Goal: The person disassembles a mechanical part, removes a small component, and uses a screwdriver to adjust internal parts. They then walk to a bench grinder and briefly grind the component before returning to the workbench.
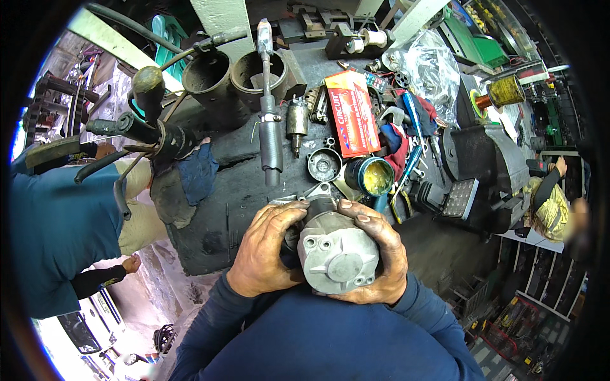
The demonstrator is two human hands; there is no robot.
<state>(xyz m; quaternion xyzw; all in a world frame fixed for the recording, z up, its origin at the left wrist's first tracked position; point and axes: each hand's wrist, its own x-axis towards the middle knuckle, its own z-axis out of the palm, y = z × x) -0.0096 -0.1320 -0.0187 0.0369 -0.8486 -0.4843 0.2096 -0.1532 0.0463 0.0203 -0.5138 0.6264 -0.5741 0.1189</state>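
Note:
Both hands are closed around a starter motor point(340, 254), a grey cast-metal body with a round boss on the end turned toward me. My left hand point(264, 251) grips its left side, fingers over the top. From the right, my right hand point(384, 251) wraps it, with the palm beneath. A mounting lug with a hole pokes out beyond my fingertips. Just past it on the bench lie a round metal end cap point(325, 164) and an open tin of yellowish grease point(375, 176). A cylindrical motor part with a shaft point(297, 124) rests further back.
A red-and-white box point(352, 113), blue-handled screwdrivers point(416, 114) and pliers point(401, 204) crowd the bench's right side. Two dark metal pots point(207, 79) stand at the back left, near a soldering iron point(270, 120). One person point(70, 222) is at left, another point(549, 203) at far right.

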